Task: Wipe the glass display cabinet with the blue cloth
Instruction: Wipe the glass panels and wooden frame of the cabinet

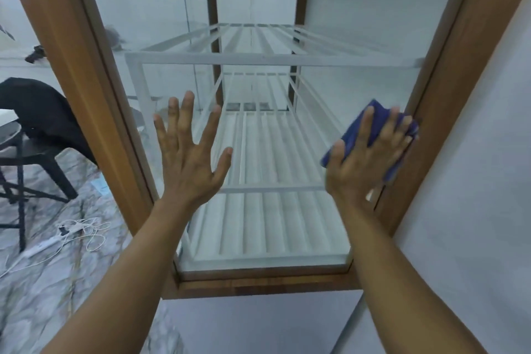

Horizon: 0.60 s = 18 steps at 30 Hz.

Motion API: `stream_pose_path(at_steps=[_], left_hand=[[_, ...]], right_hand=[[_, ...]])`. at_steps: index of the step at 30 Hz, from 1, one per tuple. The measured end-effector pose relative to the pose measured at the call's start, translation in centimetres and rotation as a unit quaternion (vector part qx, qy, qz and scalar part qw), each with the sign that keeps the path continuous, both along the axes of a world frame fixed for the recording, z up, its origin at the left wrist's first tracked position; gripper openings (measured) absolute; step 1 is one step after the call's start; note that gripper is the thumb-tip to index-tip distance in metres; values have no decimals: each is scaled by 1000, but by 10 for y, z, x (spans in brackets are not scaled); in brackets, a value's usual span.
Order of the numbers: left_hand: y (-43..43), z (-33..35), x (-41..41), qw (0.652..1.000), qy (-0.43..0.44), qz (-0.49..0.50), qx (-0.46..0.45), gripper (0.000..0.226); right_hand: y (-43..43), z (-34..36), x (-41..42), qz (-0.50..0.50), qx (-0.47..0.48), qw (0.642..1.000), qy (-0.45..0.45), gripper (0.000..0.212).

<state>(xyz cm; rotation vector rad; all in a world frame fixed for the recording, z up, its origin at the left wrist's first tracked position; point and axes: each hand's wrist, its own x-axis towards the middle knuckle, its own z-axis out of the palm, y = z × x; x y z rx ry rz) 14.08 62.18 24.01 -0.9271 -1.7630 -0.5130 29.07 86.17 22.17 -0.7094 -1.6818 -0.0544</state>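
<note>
A tall glass display cabinet (pixel 94 72) with a brown wooden frame fills the middle of the head view; white slatted racks show through its front pane. My right hand (pixel 362 164) presses a folded blue cloth (pixel 356 129) flat against the glass near the right frame post. My left hand (pixel 186 158) is spread with its fingers apart, palm toward the glass left of centre, holding nothing. Whether that palm touches the pane is unclear.
A black chair (pixel 31 152) with a dark garment draped on it stands at the left. A white power strip with tangled cables (pixel 71 233) lies on the marbled floor. A pale wall (pixel 474 152) runs along the right side.
</note>
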Motion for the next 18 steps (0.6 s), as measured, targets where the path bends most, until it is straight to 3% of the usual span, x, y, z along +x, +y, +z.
stream_pose_path(at_steps=[2, 6, 8, 11, 14, 16, 18], left_hand=[[3, -13, 6, 1000, -22, 5, -10, 69], [4, -21, 9, 999, -33, 18, -9, 69], [4, -20, 8, 1000, -27, 13, -8, 68], [4, -26, 3, 1000, -4, 12, -8, 66], [5, -36, 2, 1000, 13, 24, 10, 65], [8, -45, 4, 999, 13, 30, 31, 64], [15, -50, 6, 998, 18, 37, 48, 64]], right_hand=[[-48, 5, -30, 55, 28, 998, -13, 62], [-86, -4, -52, 173, 236, 942, -164, 63], [-49, -9, -32, 152, 231, 947, -164, 67], [12, -24, 6, 43, 102, 989, -99, 71], [7, -26, 1, -7, 28, 999, -19, 67], [-33, -21, -29, 27, 70, 997, -9, 66], [-72, -24, -52, 90, 192, 974, -73, 67]])
